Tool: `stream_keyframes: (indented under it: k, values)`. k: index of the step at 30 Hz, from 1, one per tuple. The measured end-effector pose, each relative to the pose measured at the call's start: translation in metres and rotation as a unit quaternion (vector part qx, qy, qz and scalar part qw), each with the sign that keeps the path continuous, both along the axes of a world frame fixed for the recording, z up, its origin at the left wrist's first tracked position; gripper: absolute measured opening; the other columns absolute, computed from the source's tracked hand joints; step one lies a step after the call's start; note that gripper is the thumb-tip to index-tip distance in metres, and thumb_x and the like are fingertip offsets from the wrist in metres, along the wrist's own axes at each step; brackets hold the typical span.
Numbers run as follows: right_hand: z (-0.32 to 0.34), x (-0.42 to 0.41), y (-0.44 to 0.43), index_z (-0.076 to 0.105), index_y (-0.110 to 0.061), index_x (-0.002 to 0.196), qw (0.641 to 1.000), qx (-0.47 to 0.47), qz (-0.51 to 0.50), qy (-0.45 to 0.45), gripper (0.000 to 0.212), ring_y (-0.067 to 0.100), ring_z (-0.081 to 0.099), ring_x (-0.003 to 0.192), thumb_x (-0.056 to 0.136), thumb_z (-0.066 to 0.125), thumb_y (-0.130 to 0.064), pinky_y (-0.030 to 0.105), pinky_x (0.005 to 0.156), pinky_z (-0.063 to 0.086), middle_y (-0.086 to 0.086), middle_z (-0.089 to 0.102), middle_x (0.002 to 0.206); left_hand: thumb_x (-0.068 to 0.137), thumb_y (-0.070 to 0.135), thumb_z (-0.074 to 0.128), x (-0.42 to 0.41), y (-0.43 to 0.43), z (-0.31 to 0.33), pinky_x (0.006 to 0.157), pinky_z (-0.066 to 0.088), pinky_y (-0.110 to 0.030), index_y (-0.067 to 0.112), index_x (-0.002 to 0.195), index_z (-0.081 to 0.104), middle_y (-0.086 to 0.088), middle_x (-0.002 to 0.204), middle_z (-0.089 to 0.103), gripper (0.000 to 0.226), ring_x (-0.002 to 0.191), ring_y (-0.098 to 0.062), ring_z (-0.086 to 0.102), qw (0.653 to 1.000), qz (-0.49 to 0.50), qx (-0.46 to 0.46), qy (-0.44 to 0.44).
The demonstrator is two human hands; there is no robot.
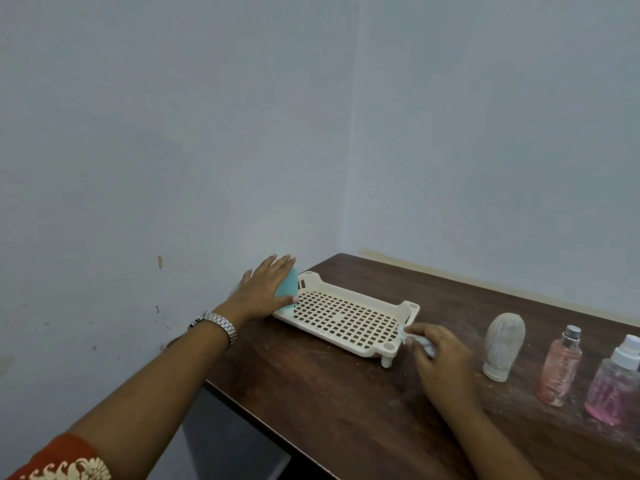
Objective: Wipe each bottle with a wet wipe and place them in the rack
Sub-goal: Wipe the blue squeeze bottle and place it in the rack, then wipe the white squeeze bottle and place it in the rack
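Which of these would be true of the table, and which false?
The left hand grips a teal bottle at the far corner of the rack. True.
The right hand is empty. False: it pinches a white wipe.
A frosted bottle and two pink bottles stand on the table, right of the rack. True.
The rack is full of bottles. False: its grid is bare apart from the teal bottle.

Dim, even light, soft focus, wide-angle bending
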State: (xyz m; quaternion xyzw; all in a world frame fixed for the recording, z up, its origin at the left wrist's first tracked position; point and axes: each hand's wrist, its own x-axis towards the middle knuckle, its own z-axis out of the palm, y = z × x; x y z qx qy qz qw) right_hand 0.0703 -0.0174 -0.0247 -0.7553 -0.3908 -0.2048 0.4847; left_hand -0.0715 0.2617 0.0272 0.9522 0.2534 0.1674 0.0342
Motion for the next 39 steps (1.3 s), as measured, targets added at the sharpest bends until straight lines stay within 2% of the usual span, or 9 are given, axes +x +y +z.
stream_keyframes:
  k: [7,11,15,19,23,29,31,35,39]
  values:
    - [0.002,0.002,-0.003,0.071,-0.014,0.095,1.000,0.014,-0.001,0.002,0.018,0.004,0.056,0.084,0.081,0.067,-0.002,0.004,0.068,0.035,-0.004,0.066,0.096,0.075,0.075,0.046,0.000,-0.022,0.026,0.112,-0.007,-0.059,0.041,0.144,-0.017,0.005,0.159,-0.021,0.100,0.147,-0.020,-0.017,0.997,-0.016,-0.011,-0.080]
    - [0.007,0.006,-0.017,0.071,-0.013,0.093,0.999,0.029,-0.005,-0.034,0.020,0.005,0.058,0.083,0.079,0.068,0.001,0.003,0.069,0.039,-0.006,0.066,0.092,0.065,0.083,0.034,0.009,-0.055,0.039,0.114,-0.001,-0.056,0.054,0.143,0.001,0.011,0.160,-0.007,0.090,0.147,-0.017,-0.006,0.987,-0.102,-0.020,-0.126]
    - [0.010,0.010,-0.055,0.071,-0.016,0.090,0.995,-0.008,0.004,-0.097,0.023,-0.002,0.057,0.077,0.076,0.072,0.001,0.003,0.073,0.041,-0.015,0.061,0.088,0.076,0.063,0.054,0.035,-0.102,0.033,0.115,0.013,-0.051,0.042,0.134,0.043,0.010,0.154,0.020,0.063,0.142,-0.014,0.015,0.968,-0.166,-0.074,-0.174]
    - [0.011,0.021,-0.105,0.068,-0.017,0.094,0.980,-0.068,0.004,-0.187,0.026,0.005,0.059,0.083,0.074,0.074,-0.001,0.020,0.076,0.050,-0.005,0.066,0.092,0.085,0.028,0.070,0.075,-0.161,0.009,0.113,0.026,-0.037,0.026,0.123,0.057,0.004,0.143,0.035,0.040,0.135,-0.013,0.030,0.929,-0.248,-0.210,-0.176]
    - [0.013,0.028,-0.146,0.058,-0.023,0.101,0.960,-0.115,0.005,-0.254,0.020,0.004,0.055,0.089,0.084,0.048,-0.024,0.017,0.090,0.041,-0.002,0.066,0.095,0.084,0.021,0.071,0.113,-0.223,-0.017,0.109,0.034,-0.030,0.024,0.137,0.043,0.002,0.143,0.036,0.060,0.131,-0.012,0.037,0.895,-0.280,-0.316,-0.143]
    - [0.010,0.028,-0.173,0.064,-0.018,0.094,0.959,-0.135,0.007,-0.250,0.019,0.005,0.054,0.088,0.084,0.048,-0.020,0.012,0.084,0.039,-0.005,0.063,0.094,0.070,0.009,0.077,0.154,-0.266,-0.047,0.108,0.040,-0.040,0.033,0.148,0.016,-0.001,0.149,0.032,0.102,0.136,-0.020,0.036,0.841,-0.244,-0.465,-0.127]
    - [0.009,0.029,-0.174,0.064,-0.018,0.093,0.962,-0.132,0.013,-0.238,0.018,0.004,0.054,0.088,0.084,0.048,-0.019,0.011,0.082,0.040,-0.007,0.062,0.095,0.071,0.000,0.073,0.161,-0.268,-0.046,0.102,0.046,-0.036,0.034,0.150,0.005,-0.003,0.149,0.033,0.109,0.131,-0.019,0.042,0.823,-0.242,-0.500,-0.119]
    - [0.008,0.032,-0.170,0.063,-0.020,0.094,0.965,-0.135,0.023,-0.226,0.016,0.000,0.052,0.085,0.085,0.049,-0.020,0.013,0.077,0.043,-0.011,0.060,0.094,0.075,-0.005,0.070,0.168,-0.262,-0.041,0.077,0.052,-0.017,0.036,0.150,-0.001,-0.006,0.138,0.042,0.111,0.109,-0.015,0.057,0.836,-0.254,-0.473,-0.109]
    - [0.008,0.034,-0.168,0.061,-0.022,0.093,0.973,-0.107,0.018,-0.202,0.015,-0.003,0.052,0.087,0.085,0.048,-0.021,0.010,0.081,0.042,-0.014,0.059,0.093,0.070,0.003,0.079,0.174,-0.251,-0.043,0.081,0.053,-0.022,0.043,0.147,-0.006,-0.004,0.119,0.057,0.121,0.098,-0.010,0.061,0.852,-0.247,-0.454,-0.088]
